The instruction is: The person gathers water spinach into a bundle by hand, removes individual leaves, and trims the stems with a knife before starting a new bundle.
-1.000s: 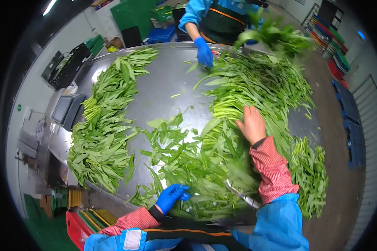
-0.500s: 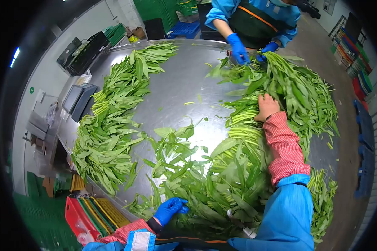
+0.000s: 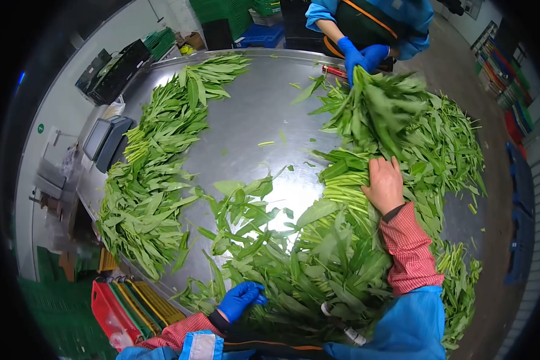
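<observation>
My right hand, bare, lies on the pale cut stems of a long row of leafy greens, its fingers stretched forward and slightly apart, the thumb out to the left. My left hand, in a blue glove, hovers by the lower left edge of the leafy pile. Its fingers are curled in; what they hold, if anything, is hidden. Across the table, a co-worker's blue-gloved hands hold a bunch of greens by the stems, its leaves hanging down and blurred.
Another row of greens runs along the left side of the metal table. Beside it stands a grey scale. Coloured crates are stacked at lower left. A red-handled tool lies by the far edge.
The co-worker has lifted a bunch of greens and brought both hands together at its stems. My right hand has drawn slightly back towards me over the stems. My left hand has barely moved.
</observation>
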`<state>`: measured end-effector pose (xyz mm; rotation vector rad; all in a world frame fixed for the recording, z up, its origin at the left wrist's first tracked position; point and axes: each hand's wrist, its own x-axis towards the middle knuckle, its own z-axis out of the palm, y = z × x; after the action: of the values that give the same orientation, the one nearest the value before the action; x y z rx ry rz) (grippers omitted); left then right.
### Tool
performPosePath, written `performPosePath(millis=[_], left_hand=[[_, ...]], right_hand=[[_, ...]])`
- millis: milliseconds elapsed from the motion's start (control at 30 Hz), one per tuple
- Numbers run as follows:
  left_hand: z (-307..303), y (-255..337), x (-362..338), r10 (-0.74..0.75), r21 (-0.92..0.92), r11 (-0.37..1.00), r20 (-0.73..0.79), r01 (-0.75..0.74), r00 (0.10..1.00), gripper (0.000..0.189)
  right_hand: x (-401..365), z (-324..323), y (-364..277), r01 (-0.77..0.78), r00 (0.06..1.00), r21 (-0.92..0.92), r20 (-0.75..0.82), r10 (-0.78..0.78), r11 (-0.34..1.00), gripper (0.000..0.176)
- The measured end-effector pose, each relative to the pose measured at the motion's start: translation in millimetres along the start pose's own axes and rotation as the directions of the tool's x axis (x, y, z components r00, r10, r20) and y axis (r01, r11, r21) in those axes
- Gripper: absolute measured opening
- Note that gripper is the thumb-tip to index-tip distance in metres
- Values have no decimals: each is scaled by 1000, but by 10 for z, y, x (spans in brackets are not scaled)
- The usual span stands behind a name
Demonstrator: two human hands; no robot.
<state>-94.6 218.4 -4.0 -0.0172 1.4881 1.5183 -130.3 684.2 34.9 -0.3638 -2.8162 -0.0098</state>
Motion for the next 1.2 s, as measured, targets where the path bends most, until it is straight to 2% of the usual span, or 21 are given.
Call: performPosePath(millis=[33,133,167,267,300,400,533,600,667,733,800,867,900,933,1000,1167,1200], left_hand=[[-2,-3,2,-2,1,1000,0,2,1000,29],[5,3,-5,-3,11,1000,-10,3,1000,29],[10,3,-5,-3,14,1000,-14,3,1000,29],[-19,-57,20,15,-10,1000,-2,-15,1000,28],[-18,-60,20,10,-14,1000,-6,-10,1000,28],[-18,-68,27,4,-23,1000,-24,-5,1000,28],[-21,-124,52,-2,-51,999,-49,0,999,27],[-43,-149,55,-2,-56,998,-46,0,999,27],[-67,-160,60,7,-39,999,-23,-8,1000,28],[-47,-101,48,20,15,1000,-12,-20,1000,28],[-42,-106,30,17,23,1000,-2,-17,1000,27],[-53,-150,71,7,-15,1000,10,-7,1000,27],[-32,-134,82,8,-14,1000,40,-7,999,28],[-11,-97,84,8,-12,1000,68,-7,998,29],[59,49,83,1,19,1000,146,-4,989,31],[435,732,244,-35,168,985,392,-34,919,39],[540,877,334,0,148,986,454,-75,891,41]], right_hand=[[-13,12,26,10,1000,22,0,-10,1000,67],[87,-22,104,-44,990,73,136,33,996,84],[167,-34,120,-77,966,27,251,68,997,97],[474,-51,71,-99,865,-204,467,185,974,96],[607,-58,73,-57,796,-256,571,199,965,95],[842,58,124,51,742,-217,661,109,975,89],[744,331,245,-88,795,63,606,32,994,77],[672,343,266,-103,828,95,559,32,990,73],[607,297,324,-140,865,118,499,63,983,68],[570,-49,380,-234,927,270,351,131,934,60],[552,-342,534,-305,945,431,250,212,849,57],[504,-428,838,-319,948,471,139,287,823,57],[475,-347,1062,-306,947,592,108,303,745,59],[454,-427,1140,-354,930,598,145,337,720,56],[316,-540,1194,-276,929,695,16,370,664,51],[139,-675,1275,-284,916,739,21,400,611,45],[127,-658,1268,-258,921,744,-4,389,616,45]])
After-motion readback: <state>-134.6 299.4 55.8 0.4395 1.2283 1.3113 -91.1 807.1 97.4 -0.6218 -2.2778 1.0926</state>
